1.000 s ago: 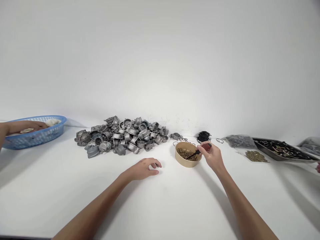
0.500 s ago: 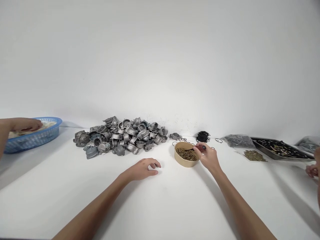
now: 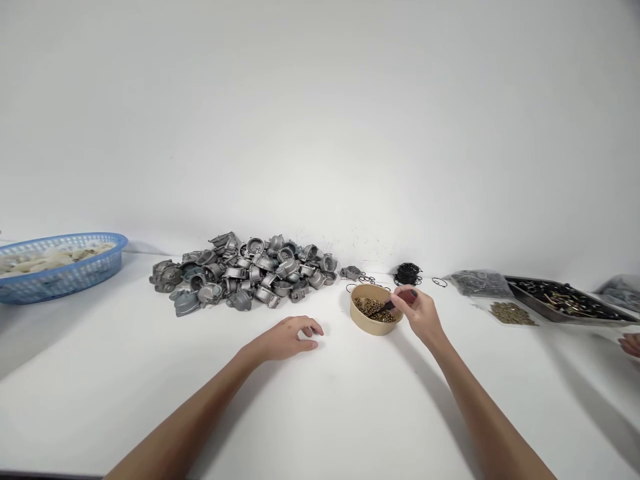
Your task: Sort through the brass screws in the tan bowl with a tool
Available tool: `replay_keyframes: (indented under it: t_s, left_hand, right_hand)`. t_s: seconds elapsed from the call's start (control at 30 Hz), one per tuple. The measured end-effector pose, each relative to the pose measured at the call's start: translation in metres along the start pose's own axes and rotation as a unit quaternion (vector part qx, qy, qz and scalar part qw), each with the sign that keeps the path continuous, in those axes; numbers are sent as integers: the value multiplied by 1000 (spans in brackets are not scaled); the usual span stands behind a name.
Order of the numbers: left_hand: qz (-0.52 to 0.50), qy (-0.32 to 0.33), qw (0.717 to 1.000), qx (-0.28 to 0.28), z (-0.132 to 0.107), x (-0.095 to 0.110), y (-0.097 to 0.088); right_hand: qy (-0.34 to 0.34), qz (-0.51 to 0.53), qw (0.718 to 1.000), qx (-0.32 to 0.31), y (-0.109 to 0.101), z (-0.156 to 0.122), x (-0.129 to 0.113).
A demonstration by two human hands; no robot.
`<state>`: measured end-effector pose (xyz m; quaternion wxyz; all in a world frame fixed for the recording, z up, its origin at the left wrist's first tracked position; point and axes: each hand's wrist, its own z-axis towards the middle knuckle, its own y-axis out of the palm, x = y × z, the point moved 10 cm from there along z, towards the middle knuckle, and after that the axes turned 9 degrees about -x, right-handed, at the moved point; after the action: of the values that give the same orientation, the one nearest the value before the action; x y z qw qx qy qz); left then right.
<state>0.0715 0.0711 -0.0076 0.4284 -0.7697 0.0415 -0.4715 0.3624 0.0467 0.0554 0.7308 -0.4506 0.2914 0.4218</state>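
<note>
My right hand [image 3: 419, 312] pinches a slim black tool [image 3: 387, 307] over the right side of a tan paper bowl [image 3: 372, 327]. The tool's tip reaches down among the small brass-coloured metal parts [image 3: 367, 307] in the bowl, so I cannot make the tip out. Resting low over the white table, my left hand [image 3: 289, 338] is empty, its thumb and fingers apart. It lies left of the bowl, in front of a heap of grey cast-metal housings [image 3: 260, 273].
Black rings [image 3: 407, 273] are stacked behind the bowl. At right are a bag of grey parts [image 3: 480, 283], a bag of brass parts [image 3: 513, 313] and a dark tray [image 3: 545, 312]. Another person's hand [image 3: 631, 345] shows at the right edge. A blue basket [image 3: 65, 287] stands at left.
My right hand has shifted slightly right and the black tool now slants down into the brass parts. The other person's hand has left the blue basket. My left hand is nearly still.
</note>
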Motion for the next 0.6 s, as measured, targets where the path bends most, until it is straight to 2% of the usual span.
replay_keyframes:
  t_s: [0.17,0.27,0.4,0.6]
  left_hand:
    - [3,4,1000,3,0,1,-1]
    - [2,-3,1000,-1,0,0,-1]
    - [-2,-2,1000,1,0,0,-1]
    - [1,2,1000,3,0,1,-1]
  right_hand:
    - [-3,-61,996,71,-26,-2,-5]
    - [-9,-107,989,100,-35,-3,-6]
    - [-18,-135,986,94,-29,-3,-4]
    - [-18,-108,993,40,-4,0,4]
